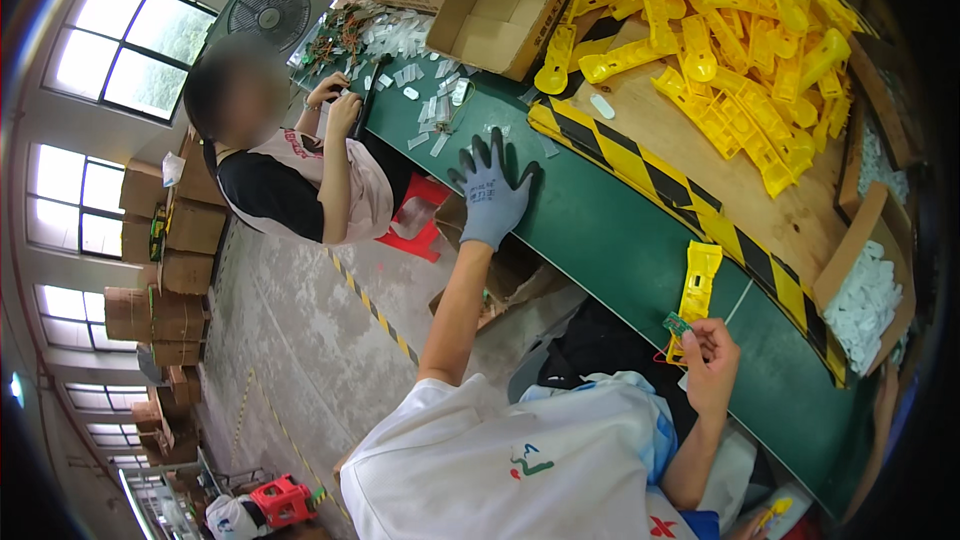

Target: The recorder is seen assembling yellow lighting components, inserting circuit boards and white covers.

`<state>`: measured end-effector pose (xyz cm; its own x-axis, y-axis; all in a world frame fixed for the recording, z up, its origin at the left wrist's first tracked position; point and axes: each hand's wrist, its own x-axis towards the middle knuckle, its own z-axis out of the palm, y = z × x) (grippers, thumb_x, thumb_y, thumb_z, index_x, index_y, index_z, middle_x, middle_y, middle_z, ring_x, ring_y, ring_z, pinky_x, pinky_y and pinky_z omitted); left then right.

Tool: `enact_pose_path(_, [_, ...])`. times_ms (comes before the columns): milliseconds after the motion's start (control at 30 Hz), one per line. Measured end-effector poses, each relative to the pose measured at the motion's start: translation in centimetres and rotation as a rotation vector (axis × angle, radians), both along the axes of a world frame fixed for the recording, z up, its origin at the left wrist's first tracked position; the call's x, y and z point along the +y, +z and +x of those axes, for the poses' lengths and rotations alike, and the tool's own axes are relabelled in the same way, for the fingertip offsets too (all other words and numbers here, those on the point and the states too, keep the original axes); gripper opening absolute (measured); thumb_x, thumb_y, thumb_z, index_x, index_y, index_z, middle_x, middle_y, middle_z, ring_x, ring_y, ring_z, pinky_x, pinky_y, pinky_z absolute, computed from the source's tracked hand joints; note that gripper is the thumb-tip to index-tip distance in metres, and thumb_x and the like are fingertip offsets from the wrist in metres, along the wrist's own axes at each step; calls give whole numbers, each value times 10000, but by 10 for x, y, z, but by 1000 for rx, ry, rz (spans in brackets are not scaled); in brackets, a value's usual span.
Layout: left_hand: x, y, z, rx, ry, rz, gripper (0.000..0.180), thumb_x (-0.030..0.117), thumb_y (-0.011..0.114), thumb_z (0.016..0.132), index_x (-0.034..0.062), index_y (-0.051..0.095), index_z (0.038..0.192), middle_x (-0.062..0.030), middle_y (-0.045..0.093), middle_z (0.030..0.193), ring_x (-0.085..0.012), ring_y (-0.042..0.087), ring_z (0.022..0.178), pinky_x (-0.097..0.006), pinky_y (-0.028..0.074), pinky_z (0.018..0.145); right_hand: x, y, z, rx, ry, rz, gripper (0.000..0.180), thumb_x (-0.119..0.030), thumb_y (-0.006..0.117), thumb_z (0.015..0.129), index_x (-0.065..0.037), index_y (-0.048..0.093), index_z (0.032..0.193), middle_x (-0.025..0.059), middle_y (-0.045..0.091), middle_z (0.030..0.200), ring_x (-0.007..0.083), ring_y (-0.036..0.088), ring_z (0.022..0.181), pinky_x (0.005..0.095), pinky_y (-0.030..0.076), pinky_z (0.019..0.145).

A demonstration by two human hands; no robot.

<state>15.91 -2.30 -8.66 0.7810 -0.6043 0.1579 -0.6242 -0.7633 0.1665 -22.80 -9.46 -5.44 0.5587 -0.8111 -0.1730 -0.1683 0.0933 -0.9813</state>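
Workshop interior: windowed wall [125,45] far left of the striped edging [612,147], the reference for all places. Left of the edging, a co-worker [275,180] sits at the green counter [600,225], which runs along the edging's near side. Left hand [490,198], in a grey glove, just left of the edging: palm down over the counter, fingers widely spread, holding nothing. On the edging's near side, toward its right end: a yellow moulded part [702,270], with a circuit board [676,323] overlapping its lower end; whether they touch cannot be told. Gripping the board lightly by its rim, with the moulded part steadied, would probably serve best. Right hand [712,352], bare, same side: thumb and forefinger pinched on the board, other fingers curled, forearm rising from below. Beyond the edging: a heap of yellow parts [740,50]; to its right, a carton [850,250] of white pieces [865,295].
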Motion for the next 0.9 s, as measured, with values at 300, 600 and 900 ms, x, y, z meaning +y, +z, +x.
enact_pose_path(300, [-57, -4, 37, -57, -268, -45, 718, 373, 629, 874, 101, 335, 1470, -221, 301, 1523, -441, 242, 1412, -476, 201, 1178, 0, -1, 3, -11, 35, 30, 89, -51, 632, 914, 14, 571, 917, 50, 644, 772, 89, 644, 678, 207, 471, 585])
enact_pose_path(600, [-45, -3, 72, 52, -424, -215, 495, 293, 688, 816, 86, 579, 1252, -173, 523, 1332, -385, 420, 1295, -462, 324, 1101, 1, -5, 2, -28, -13, 20, 68, -29, 630, 905, 13, 578, 911, 47, 643, 751, 85, 639, 662, 205, 473, 568])
enact_pose_path(900, [-59, 4, 33, -94, -284, -211, 640, 332, 775, 741, 108, 548, 1296, -183, 386, 1458, -418, 287, 1376, -479, 283, 1134, -1, -3, 3, -13, -17, 28, 74, -33, 637, 901, 14, 580, 906, 42, 636, 735, 66, 622, 642, 203, 465, 548])
